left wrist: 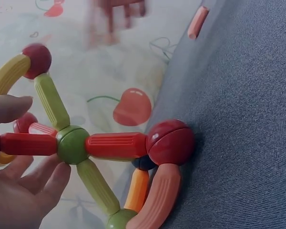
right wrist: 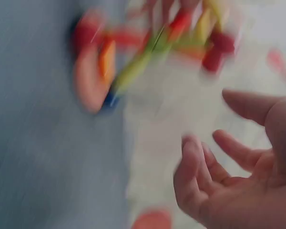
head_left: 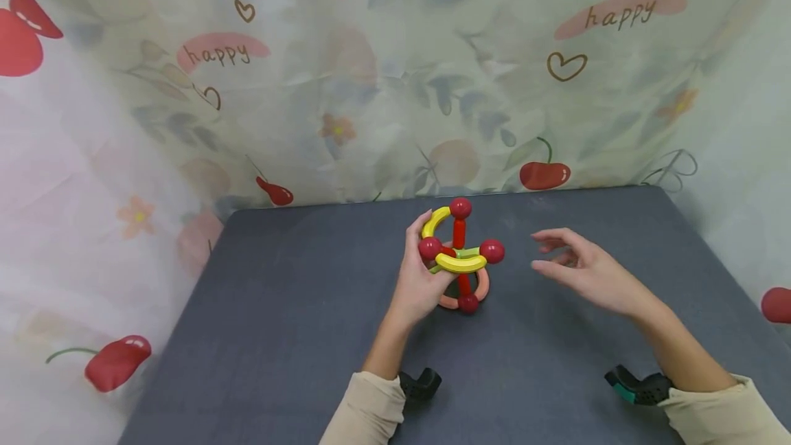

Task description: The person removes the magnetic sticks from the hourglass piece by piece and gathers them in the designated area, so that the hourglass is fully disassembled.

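My left hand [head_left: 422, 283] grips a toy built from magnetic sticks and balls [head_left: 459, 233], standing near the table's middle. Its red balls [left wrist: 170, 142] join red, green, yellow and peach sticks. A green ball [left wrist: 72, 145] forms the hub, where several sticks meet. In the left wrist view, the thumb and fingers reach around the upper part of the toy. Low down, a curved peach stick [left wrist: 157, 198] lies close over the table. My right hand [head_left: 587, 270] hovers to the right of the toy, fingers loosely bent and apart, holding nothing. The toy is blurred in the right wrist view.
A dark grey cloth covers the table [head_left: 278, 335]. A loose peach stick [left wrist: 198, 22] lies on it in the left wrist view. Behind the table hangs a printed curtain [head_left: 395, 108], and a thin grey cord [head_left: 673, 167] loops at the far right corner.
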`<move>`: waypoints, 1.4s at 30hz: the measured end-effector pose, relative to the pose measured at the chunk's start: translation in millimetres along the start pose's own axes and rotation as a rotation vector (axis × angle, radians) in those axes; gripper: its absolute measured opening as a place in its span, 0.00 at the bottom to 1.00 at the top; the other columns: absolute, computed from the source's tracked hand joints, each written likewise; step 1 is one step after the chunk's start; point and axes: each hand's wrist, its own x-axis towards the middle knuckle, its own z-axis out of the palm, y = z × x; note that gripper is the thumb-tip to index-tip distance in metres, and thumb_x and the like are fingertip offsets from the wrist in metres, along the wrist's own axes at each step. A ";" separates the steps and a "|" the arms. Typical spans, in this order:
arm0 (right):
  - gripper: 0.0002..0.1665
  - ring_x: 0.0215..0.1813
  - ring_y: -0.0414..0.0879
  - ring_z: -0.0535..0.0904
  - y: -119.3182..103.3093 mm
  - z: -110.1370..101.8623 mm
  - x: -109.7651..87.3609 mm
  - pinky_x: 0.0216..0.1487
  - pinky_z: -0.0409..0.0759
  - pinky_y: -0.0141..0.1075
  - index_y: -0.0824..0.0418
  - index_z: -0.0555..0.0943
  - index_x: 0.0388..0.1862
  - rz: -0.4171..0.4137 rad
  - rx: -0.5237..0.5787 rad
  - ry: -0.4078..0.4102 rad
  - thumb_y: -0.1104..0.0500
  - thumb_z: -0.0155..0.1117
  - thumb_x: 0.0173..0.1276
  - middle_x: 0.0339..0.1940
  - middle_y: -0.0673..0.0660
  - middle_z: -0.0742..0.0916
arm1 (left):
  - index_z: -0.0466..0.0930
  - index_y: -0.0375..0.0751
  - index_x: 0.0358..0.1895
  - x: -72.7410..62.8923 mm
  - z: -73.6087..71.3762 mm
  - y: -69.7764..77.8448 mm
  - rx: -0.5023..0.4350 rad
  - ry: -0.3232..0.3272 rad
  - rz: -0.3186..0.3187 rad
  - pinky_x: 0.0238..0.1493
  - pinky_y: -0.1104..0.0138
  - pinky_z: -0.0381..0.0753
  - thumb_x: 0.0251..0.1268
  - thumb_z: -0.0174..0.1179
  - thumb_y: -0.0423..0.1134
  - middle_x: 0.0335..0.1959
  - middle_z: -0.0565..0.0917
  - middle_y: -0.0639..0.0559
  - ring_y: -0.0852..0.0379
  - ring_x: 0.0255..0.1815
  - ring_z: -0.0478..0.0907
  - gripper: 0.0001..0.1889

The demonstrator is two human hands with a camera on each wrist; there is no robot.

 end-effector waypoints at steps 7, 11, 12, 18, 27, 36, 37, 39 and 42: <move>0.32 0.38 0.46 0.82 -55.6 33.1 18.6 0.38 0.82 0.37 0.46 0.69 0.73 -0.164 0.219 -0.102 0.49 0.67 0.73 0.63 0.57 0.73 | 0.50 0.64 0.79 -1.4 1.2 -0.9 0.003 0.027 0.028 0.62 0.52 0.83 0.63 0.68 0.28 0.77 0.66 0.57 0.51 0.65 0.81 0.48; 0.24 0.44 0.47 0.77 -58.6 45.0 27.5 0.40 0.81 0.32 0.52 0.77 0.63 -0.267 0.189 -0.051 0.54 0.70 0.71 0.53 0.56 0.77 | 0.49 0.60 0.79 -2.1 3.1 -1.4 0.013 0.030 0.035 0.63 0.52 0.82 0.65 0.68 0.29 0.76 0.68 0.59 0.51 0.65 0.81 0.47; 0.21 0.46 0.47 0.76 -59.3 47.0 29.2 0.40 0.81 0.32 0.53 0.79 0.60 -0.291 0.170 -0.032 0.54 0.71 0.70 0.52 0.55 0.78 | 0.49 0.58 0.80 -2.3 3.0 -1.0 0.016 0.032 0.038 0.64 0.51 0.82 0.65 0.68 0.30 0.76 0.69 0.58 0.51 0.65 0.81 0.47; 0.14 0.42 0.48 0.72 -59.9 50.4 33.5 0.36 0.77 0.32 0.54 0.79 0.47 -0.285 0.139 0.005 0.56 0.73 0.67 0.44 0.55 0.78 | 0.49 0.54 0.80 -1.3 4.9 -0.4 0.011 0.025 0.042 0.63 0.50 0.82 0.65 0.67 0.28 0.75 0.70 0.55 0.49 0.63 0.82 0.46; 0.14 0.21 0.45 0.65 -56.0 52.2 38.0 0.25 0.68 0.34 0.57 0.73 0.40 -0.218 0.183 -0.031 0.56 0.71 0.69 0.25 0.55 0.71 | 0.50 0.54 0.79 -0.9 6.5 -3.2 -0.004 0.023 0.033 0.63 0.49 0.82 0.66 0.65 0.30 0.75 0.70 0.52 0.46 0.62 0.83 0.44; 0.15 0.18 0.44 0.62 -51.1 54.7 41.9 0.23 0.66 0.35 0.60 0.73 0.37 -0.210 0.240 -0.026 0.58 0.71 0.69 0.18 0.52 0.69 | 0.50 0.52 0.80 -0.8 6.2 -5.2 -0.003 0.037 0.035 0.63 0.56 0.83 0.67 0.66 0.32 0.75 0.71 0.53 0.47 0.61 0.84 0.44; 0.14 0.18 0.44 0.63 -50.3 54.5 42.0 0.23 0.66 0.35 0.60 0.73 0.38 -0.205 0.252 -0.030 0.57 0.71 0.69 0.19 0.52 0.70 | 0.50 0.54 0.79 -0.9 6.2 -4.9 -0.001 0.040 0.034 0.63 0.56 0.83 0.67 0.66 0.32 0.75 0.71 0.53 0.47 0.60 0.85 0.44; 0.14 0.19 0.46 0.64 -48.5 53.9 41.9 0.24 0.68 0.36 0.61 0.73 0.40 -0.181 0.298 -0.045 0.56 0.70 0.70 0.20 0.54 0.71 | 0.51 0.57 0.79 -1.0 6.3 -4.5 0.002 0.043 0.034 0.63 0.57 0.83 0.67 0.66 0.33 0.75 0.71 0.54 0.49 0.60 0.85 0.43; 0.14 0.23 0.47 0.68 -45.7 52.4 41.4 0.27 0.71 0.35 0.62 0.73 0.45 -0.124 0.400 -0.075 0.56 0.67 0.73 0.26 0.54 0.74 | 0.51 0.58 0.79 -0.7 6.8 -4.7 0.003 0.047 0.027 0.63 0.57 0.83 0.67 0.66 0.34 0.74 0.71 0.56 0.51 0.58 0.86 0.43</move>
